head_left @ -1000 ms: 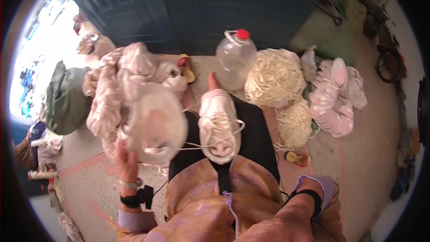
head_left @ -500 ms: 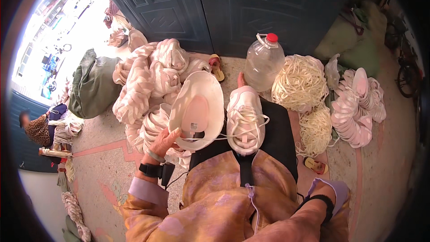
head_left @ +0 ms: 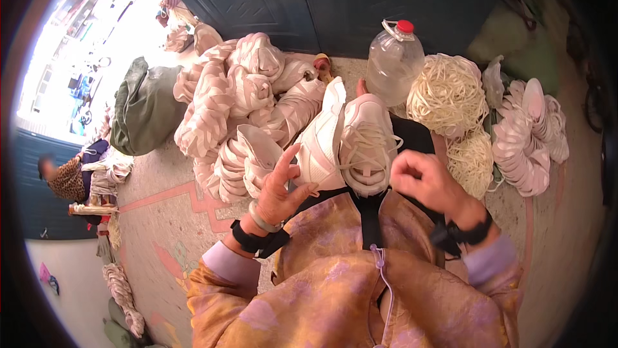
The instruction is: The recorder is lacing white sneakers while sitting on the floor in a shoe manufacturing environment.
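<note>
A laced white-and-pink shoe (head_left: 367,145) rests toe-away on my lap. Leaning against its left side is an unlaced shoe upper (head_left: 324,139), its mesh side facing up. My left hand (head_left: 278,190) is at the near left edge of that upper, thumb and index finger spread apart; I cannot tell whether it touches the upper. To the right of the laced shoe, my right hand (head_left: 430,182) is closed with curled fingers. Whatever those fingers hold, if anything, is hidden. Cream laces (head_left: 365,148) criss-cross the shoe's front.
Bundles of nested shoe uppers (head_left: 212,106) lie on the floor at left, beside a green sack (head_left: 145,106). A large water bottle (head_left: 394,65) with a red cap stands ahead. Piles of cream laces (head_left: 447,95) and more uppers (head_left: 524,135) lie right. Another person (head_left: 71,177) sits far left.
My left hand has let go of the upper, which has gone from standing open in that hand to lying beside the laced shoe. My right hand has come up into view from below.
</note>
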The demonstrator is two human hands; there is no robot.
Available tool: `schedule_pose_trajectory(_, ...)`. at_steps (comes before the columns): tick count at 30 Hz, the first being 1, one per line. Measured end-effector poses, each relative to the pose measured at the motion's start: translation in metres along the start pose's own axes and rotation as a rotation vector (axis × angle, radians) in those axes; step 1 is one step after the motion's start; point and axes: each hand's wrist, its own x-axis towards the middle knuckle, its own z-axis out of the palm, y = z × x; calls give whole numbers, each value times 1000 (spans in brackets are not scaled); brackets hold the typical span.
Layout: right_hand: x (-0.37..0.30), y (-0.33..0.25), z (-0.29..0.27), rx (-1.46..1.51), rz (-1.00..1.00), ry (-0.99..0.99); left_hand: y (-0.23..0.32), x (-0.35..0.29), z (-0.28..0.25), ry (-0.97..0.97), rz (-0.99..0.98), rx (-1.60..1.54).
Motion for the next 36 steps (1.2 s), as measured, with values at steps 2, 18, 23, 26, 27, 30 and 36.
schedule_pose_trajectory(2,-2,71,-1,-83,81,48,14,9,10,22,46,72)
schedule_pose_trajectory(18,17,155,11,-507,97,189,10,63,97,-526,317,654)
schedule_pose_trajectory(23,13,150,-5,-199,179,63,-7,62,107,-489,395,688)
schedule_pose_trajectory(26,8,147,-11,-44,199,35,-19,63,115,-489,343,698)
schedule_pose_trajectory(27,10,145,-15,-53,274,84,-23,69,118,-447,355,693)
schedule_pose_trajectory(30,8,154,-9,-154,126,275,-13,83,128,-547,250,789)
schedule_pose_trajectory(36,9,87,19,-477,62,299,-26,64,126,-582,375,917)
